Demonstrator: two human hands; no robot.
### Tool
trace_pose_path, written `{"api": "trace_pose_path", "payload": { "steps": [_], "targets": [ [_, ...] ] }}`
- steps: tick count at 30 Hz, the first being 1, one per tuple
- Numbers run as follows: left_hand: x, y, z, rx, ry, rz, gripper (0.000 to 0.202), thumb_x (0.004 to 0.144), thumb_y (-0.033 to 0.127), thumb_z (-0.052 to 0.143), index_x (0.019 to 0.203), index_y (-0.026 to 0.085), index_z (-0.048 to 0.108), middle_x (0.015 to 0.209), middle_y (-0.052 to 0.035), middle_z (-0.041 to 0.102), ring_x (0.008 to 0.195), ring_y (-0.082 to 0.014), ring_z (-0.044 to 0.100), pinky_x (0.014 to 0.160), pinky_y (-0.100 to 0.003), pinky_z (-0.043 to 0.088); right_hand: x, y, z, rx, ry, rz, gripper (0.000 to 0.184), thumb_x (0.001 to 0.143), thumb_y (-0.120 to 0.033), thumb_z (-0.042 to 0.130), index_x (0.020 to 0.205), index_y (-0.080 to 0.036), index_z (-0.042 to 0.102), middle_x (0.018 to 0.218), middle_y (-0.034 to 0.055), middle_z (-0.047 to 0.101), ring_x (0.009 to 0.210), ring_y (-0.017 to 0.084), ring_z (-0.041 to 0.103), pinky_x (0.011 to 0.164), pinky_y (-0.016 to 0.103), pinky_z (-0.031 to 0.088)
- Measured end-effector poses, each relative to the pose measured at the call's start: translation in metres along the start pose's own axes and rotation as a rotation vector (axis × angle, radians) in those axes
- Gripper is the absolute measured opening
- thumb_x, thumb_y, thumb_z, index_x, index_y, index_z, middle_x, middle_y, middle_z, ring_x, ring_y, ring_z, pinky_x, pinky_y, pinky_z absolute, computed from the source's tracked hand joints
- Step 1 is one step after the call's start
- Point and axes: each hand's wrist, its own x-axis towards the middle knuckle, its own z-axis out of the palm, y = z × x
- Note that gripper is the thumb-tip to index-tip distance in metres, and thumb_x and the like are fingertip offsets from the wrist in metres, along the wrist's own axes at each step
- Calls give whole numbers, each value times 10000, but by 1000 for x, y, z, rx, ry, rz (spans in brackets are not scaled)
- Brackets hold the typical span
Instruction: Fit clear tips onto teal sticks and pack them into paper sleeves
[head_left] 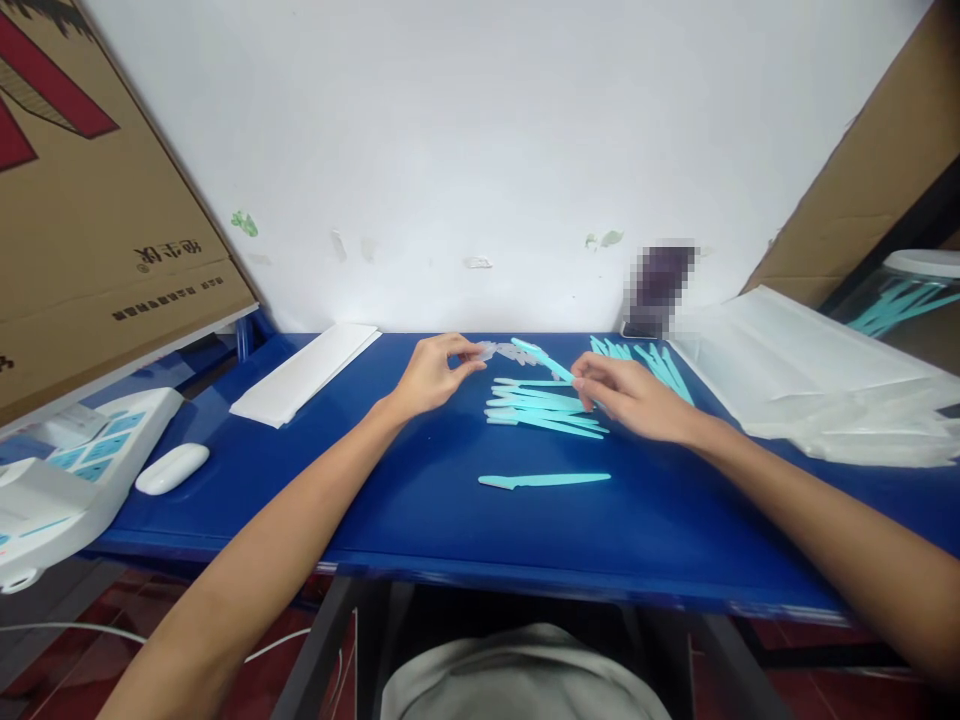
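My left hand pinches a small clear plastic cap at the blade end of a teal razor-like stick. My right hand grips the handle end of that same stick, fingers closed. Both hands hover over the blue table. Just beneath them lies a pile of several teal sticks. One single teal stick lies alone nearer to me. More teal sticks lie fanned out behind my right hand.
A flat white packet lies at the back left. A stack of clear plastic bags covers the right side. A white mouse-like object and a white tray sit left. Cardboard boxes flank both sides.
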Motion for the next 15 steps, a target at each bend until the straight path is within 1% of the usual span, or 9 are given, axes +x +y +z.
{"api": "trace_pose_path", "payload": {
  "steps": [2,5,9,15],
  "targets": [
    [-1,-3,0,78,-42,44,249,945,377,612,1029,197,763,962,-70,735,863,-190,673,809,-323,500,-1,0,0,-97,12,-41,248,993,-444,410,943,-220,503,649,-24,573,520,135,442,546,276,338],
    [-3,-7,1,190,-104,85,268,984,333,552,1120,204,743,1017,-80,720,883,-195,667,811,-325,487,-1,-1,-1,-179,28,-84,268,1004,-448,383,944,-219,510,650,-18,536,561,150,438,560,282,329],
    [-5,-9,3,250,-125,122,292,1009,317,504,1171,209,722,1042,-87,707,901,-198,654,824,-329,479,0,-1,-1,-202,27,-80,296,1006,-464,373,945,-216,521,691,-1,550,592,159,452,574,288,339],
    [-6,-8,5,290,-144,192,303,1023,310,472,1204,216,697,1060,-90,686,953,-207,633,841,-345,460,1,0,0,-205,22,-74,317,1005,-484,367,943,-219,529,696,-3,544,591,162,452,578,293,334]
  ]
}}
